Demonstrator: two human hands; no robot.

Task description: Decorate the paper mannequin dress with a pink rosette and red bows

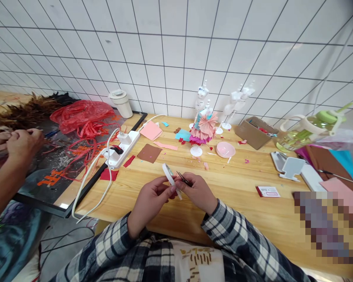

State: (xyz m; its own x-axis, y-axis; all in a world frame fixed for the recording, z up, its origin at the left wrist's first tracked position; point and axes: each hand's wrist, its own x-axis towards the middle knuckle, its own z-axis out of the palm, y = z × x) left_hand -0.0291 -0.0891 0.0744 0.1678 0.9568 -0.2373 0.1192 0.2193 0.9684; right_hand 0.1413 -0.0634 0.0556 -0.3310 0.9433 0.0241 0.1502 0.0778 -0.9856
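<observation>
My left hand (151, 196) is closed on a white roll of tape (166, 174), holding it tilted above the front of the table. In my right hand (198, 190) is a small dark tool with two thin points (184, 179); whether it is scissors or tweezers I cannot tell. Its tips lie close beside the roll. A bit of pink material (175, 177) shows between the hands, partly hidden by fingers. Beyond them stands a small white dress-form figure with a pink, blue and magenta paper dress (206, 125), its round white base (196, 151) on the table.
A pink bowl (226, 150), brown paper (149, 153) and pink paper (151, 130) lie ahead. Left are a power strip (125, 149) with looping cables and a co-worker's hands (25, 143). A cardboard box (255, 133), drink jug (306, 131) and phone stand (292, 168) stand right.
</observation>
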